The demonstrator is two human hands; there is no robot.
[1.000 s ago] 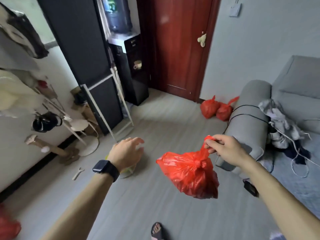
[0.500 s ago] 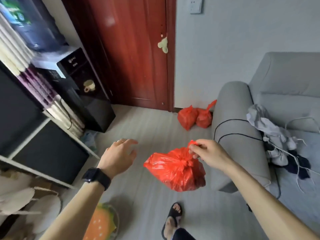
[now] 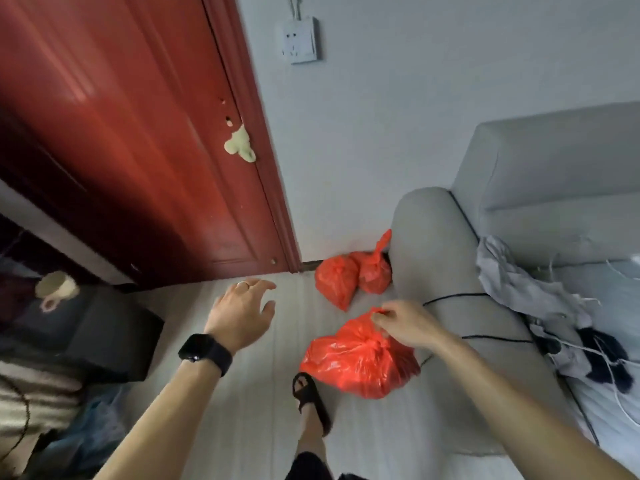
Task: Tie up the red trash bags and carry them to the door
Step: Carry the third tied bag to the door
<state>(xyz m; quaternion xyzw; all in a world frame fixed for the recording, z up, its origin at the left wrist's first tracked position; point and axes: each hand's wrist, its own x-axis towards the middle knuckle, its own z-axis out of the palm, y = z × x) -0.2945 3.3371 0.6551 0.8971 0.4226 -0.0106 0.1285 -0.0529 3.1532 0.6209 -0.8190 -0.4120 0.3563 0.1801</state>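
My right hand (image 3: pixel 405 323) pinches the knotted top of a tied red trash bag (image 3: pixel 360 362), which hangs above the floor beside the sofa arm. Two more tied red bags (image 3: pixel 341 282) lie on the floor against the wall, between the dark red door (image 3: pixel 138 150) and the sofa. My left hand (image 3: pixel 242 313) hovers over the floor with fingers spread and holds nothing; a black watch sits on its wrist.
A grey sofa (image 3: pixel 450 271) with a black cable over its arm and crumpled clothes (image 3: pixel 540 306) fills the right. A black cabinet (image 3: pixel 104 334) with a cup stands at the left. My foot in a black sandal (image 3: pixel 311 400) steps on the pale floor.
I have walked closer to the door; the door and the two floor bags are now much nearer. The carried bag hangs lower, in front of the sofa arm.
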